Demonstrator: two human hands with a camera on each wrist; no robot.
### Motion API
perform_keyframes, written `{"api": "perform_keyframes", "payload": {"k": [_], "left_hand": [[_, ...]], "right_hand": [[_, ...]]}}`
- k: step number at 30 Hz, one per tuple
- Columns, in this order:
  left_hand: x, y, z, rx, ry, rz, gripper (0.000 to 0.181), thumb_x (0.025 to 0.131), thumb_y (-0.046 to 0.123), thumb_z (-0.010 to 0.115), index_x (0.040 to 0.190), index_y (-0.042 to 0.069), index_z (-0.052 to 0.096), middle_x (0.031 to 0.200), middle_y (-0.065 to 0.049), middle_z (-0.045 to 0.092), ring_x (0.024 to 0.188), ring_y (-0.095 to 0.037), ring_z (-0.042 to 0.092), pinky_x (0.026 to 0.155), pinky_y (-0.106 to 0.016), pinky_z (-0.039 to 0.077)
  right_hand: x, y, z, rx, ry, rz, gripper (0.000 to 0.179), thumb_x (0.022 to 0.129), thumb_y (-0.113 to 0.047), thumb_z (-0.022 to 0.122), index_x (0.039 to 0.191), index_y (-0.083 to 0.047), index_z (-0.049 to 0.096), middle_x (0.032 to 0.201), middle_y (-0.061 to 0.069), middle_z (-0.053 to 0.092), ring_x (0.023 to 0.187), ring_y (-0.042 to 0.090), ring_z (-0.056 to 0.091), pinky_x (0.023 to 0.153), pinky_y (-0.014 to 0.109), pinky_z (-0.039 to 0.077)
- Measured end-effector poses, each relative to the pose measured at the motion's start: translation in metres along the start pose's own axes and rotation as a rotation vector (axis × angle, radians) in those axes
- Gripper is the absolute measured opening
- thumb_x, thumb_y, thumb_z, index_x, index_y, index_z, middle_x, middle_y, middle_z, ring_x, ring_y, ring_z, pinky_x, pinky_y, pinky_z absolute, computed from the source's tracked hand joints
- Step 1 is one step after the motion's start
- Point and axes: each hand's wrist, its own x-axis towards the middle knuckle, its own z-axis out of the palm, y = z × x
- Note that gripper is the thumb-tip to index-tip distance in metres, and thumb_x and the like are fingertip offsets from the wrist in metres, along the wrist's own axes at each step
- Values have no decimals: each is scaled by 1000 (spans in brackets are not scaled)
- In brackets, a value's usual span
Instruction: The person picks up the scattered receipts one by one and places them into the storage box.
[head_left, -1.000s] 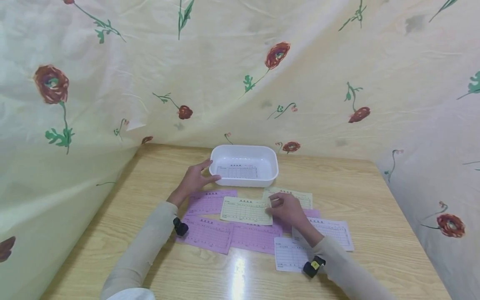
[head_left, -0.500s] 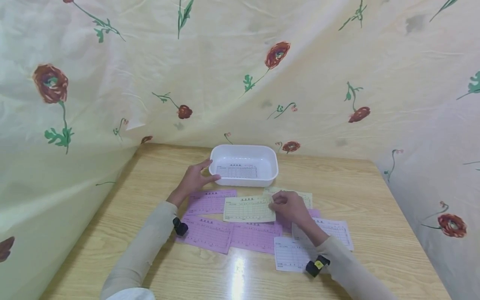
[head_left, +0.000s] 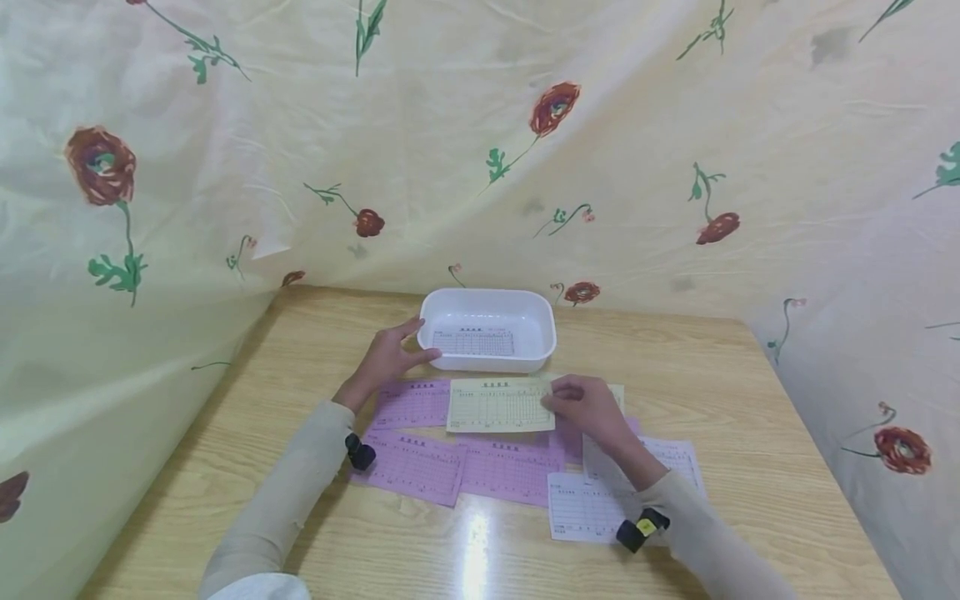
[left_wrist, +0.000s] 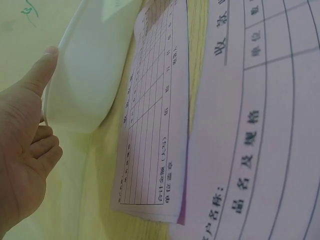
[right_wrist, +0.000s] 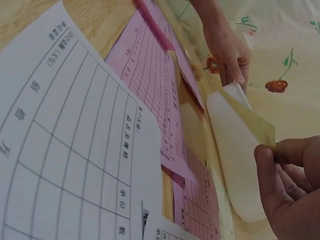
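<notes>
My right hand point(head_left: 592, 408) pinches the right edge of a yellow receipt slip point(head_left: 498, 407) between thumb and fingers. In the right wrist view the slip point(right_wrist: 252, 120) is seen nearly edge-on, raised in front of the white plastic tray point(right_wrist: 232, 155). My left hand point(head_left: 390, 360) grips the left end of that tray point(head_left: 487, 364), thumb at the near rim. In the left wrist view the thumb point(left_wrist: 42, 70) lies along the rim, the other fingers curled below it. A white printed slip point(head_left: 474, 342) lies inside the tray.
Pink slips point(head_left: 408, 467) are spread on the wooden table point(head_left: 375, 550) below the tray. White slips point(head_left: 585, 508) overlap at right, under my right forearm. Another yellow slip point(head_left: 617, 394) lies partly behind my right hand. Flowered cloth point(head_left: 450, 167) hangs behind the table.
My right hand has lifted the yellow slip away from me toward the tray, uncovering more of the pink slip beneath. My left hand stays on the tray.
</notes>
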Motion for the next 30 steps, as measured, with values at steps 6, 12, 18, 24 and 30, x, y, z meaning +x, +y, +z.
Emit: {"api": "perform_keyframes", "payload": {"k": [6, 12, 18, 24, 30], "left_hand": [[1, -1, 0, -4, 3, 3, 92, 84, 52, 80, 151, 0, 44, 161, -16, 36, 149, -36, 35, 122, -49, 32], [0, 1, 0, 9, 4, -5, 90, 84, 49, 81, 151, 0, 45, 161, -16, 36, 149, -36, 35, 122, -49, 33], [0, 1, 0, 14, 4, -3, 89, 85, 48, 81, 150, -1, 46, 160, -17, 37, 148, -37, 36, 121, -50, 33], [0, 1, -2, 5, 2, 16, 89, 85, 48, 80, 150, -1, 45, 160, -17, 36, 148, -38, 37, 121, -51, 33], [0, 1, -1, -1, 8, 6, 89, 84, 47, 82, 149, -1, 47, 160, -16, 37, 148, -37, 37, 121, -50, 34]], "right_hand": [[-1, -1, -7, 79, -3, -7, 35, 92, -25, 77, 119, -4, 70, 116, 16, 74, 105, 29, 72, 85, 39, 63], [-2, -6, -15, 173, -16, -10, 38, 92, -22, 77, 122, 0, 67, 117, 20, 72, 100, 27, 73, 83, 39, 64], [0, -17, -24, 176, -7, -37, 41, 95, -22, 75, 124, 4, 64, 116, 21, 73, 97, 25, 75, 88, 36, 62], [10, -28, -33, 219, 9, -65, 40, 96, -20, 74, 123, 6, 63, 112, 18, 74, 95, 17, 73, 86, 34, 63], [23, -38, -42, 278, 44, -78, 41, 95, -19, 75, 123, 8, 63, 104, 11, 74, 89, 11, 72, 83, 27, 63]]}}
